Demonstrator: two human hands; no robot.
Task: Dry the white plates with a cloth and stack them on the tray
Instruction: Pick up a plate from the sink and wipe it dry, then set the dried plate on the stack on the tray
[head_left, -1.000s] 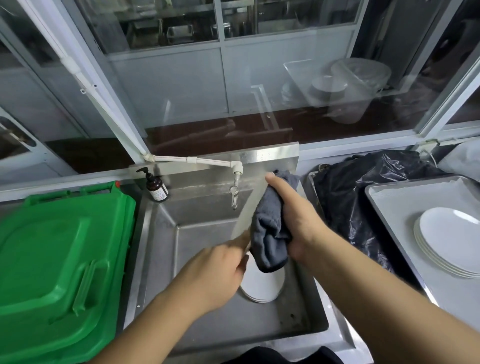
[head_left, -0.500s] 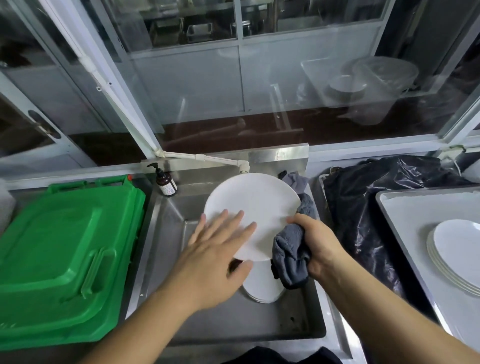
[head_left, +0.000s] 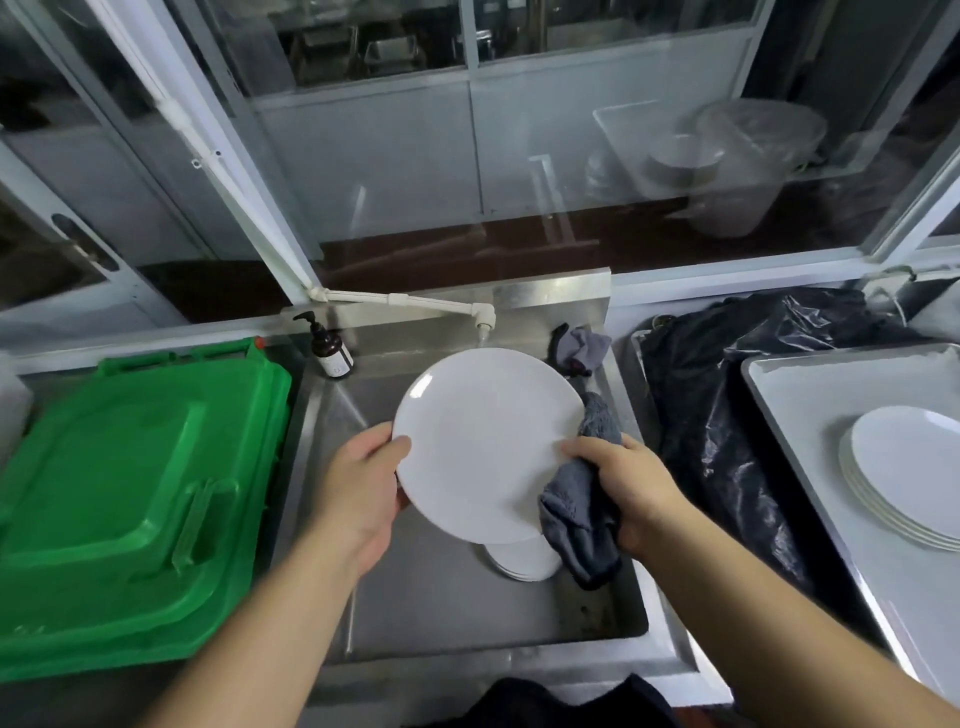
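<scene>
We find no text, number or sign that can be read. The one candidate is the pale label on the brown pump bottle, which stands on the sink rim at the sink's far left corner; the label is too small and blurred for us to make out any letters. The green bin lid, left of the sink, carries only moulded ribs, no lettering we can read.
</scene>
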